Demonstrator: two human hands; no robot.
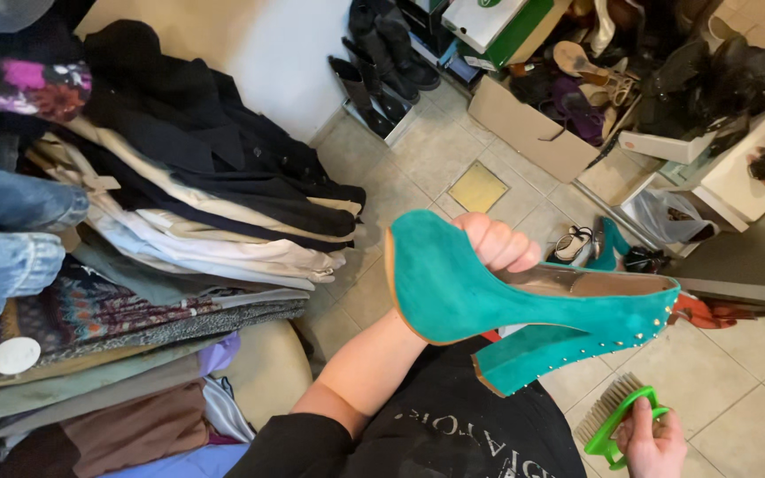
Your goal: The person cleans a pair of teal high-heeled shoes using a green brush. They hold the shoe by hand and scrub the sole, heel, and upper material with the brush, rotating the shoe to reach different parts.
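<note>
Closest to us is our black shirt (453,425) with pale print, low in the view. Just to its right, our right hand (652,443) is closed around the green handle of a brush (617,416), whose pale bristles point up and to the left. Above it our left hand (498,243) grips a teal suede high-heeled shoe (489,296) from inside, fingers curled over the edge near the toe. We hold the shoe in the air over our lap, on its side, toe to the left, thick heel pointing down toward the brush, small studs along the back. Brush and shoe are near but apart. To our left lies a stack of folded clothes (161,221), dark coats on top. Across the tiled floor (737,381) stand cardboard boxes (533,133) full of shoes, and another teal shoe (608,248) lies behind the one we hold
</note>
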